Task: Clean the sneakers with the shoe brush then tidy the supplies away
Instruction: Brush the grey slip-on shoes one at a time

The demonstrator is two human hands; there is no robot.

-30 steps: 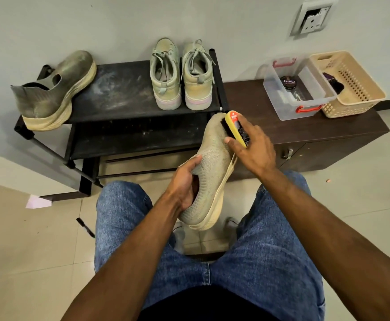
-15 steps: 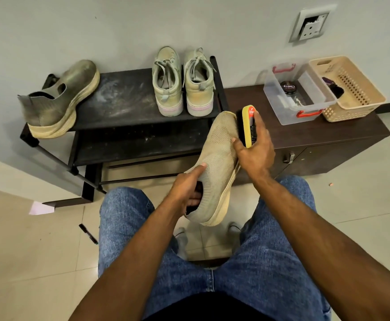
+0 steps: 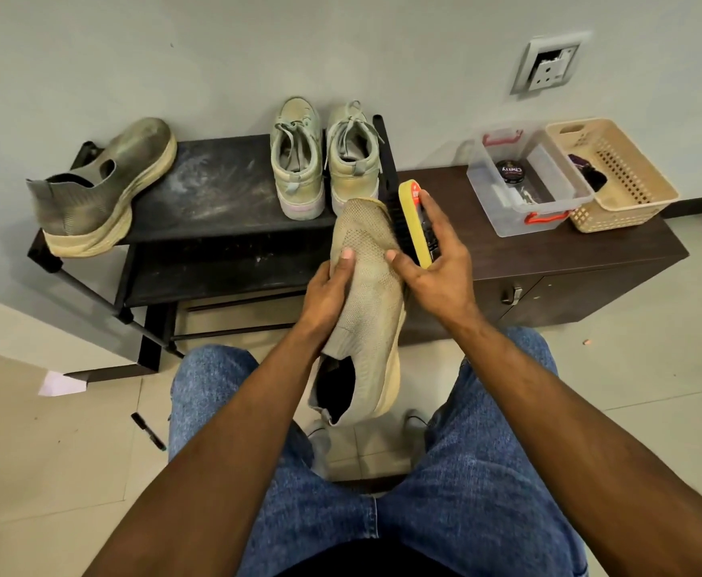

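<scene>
Sneaker [image 3: 366, 293] held above the lap, toe toward the rack [image 3: 216, 193]. Left hand [image 3: 328, 293] now grips the upper from outside, thumb on the knit; earlier its fingers sat in the opening. Brush [image 3: 413, 224] in the right hand [image 3: 436, 264], fingers curled round it, bristles against the toe's right side, as 0.5 s ago. Second sneaker [image 3: 103, 189] and laced pair [image 3: 324, 160] unmoved on the rack. Clear box [image 3: 524, 181] and basket [image 3: 615, 177] on the surface [image 3: 590, 251].

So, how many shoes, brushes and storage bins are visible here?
Shoes: 4 (knit sneaker held, its mate and a laced pair on the rack)
Brushes: 1 (shoe brush)
Bins: 2 (clear box, beige basket)
Total: 7
</scene>
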